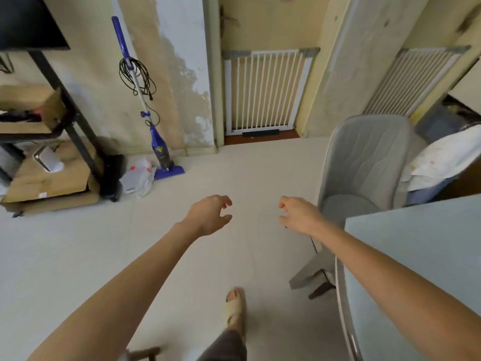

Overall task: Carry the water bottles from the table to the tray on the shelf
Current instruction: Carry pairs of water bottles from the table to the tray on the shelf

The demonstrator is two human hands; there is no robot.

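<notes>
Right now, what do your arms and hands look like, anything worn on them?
Both arms are bare up to the frame's edge: no sleeves, gloves, watch or bands visible. The left hand and right hand show no visible rings or markings.

Head view, steeply downward, seemingly wide-angle

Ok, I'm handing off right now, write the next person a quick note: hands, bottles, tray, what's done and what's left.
Left hand: out in front over the floor, fingers loosely curled, holding nothing.
Right hand: the same, empty, beside the grey chair.
Water bottles: none in view. Only a corner of the table shows at the right, bare where visible.
Tray: not identifiable; the shelf unit at the left shows cardboard boxes.
Done: cannot tell from this view.
Left: look across the table for bottles, carry any found to the tray on the shelf.
</notes>
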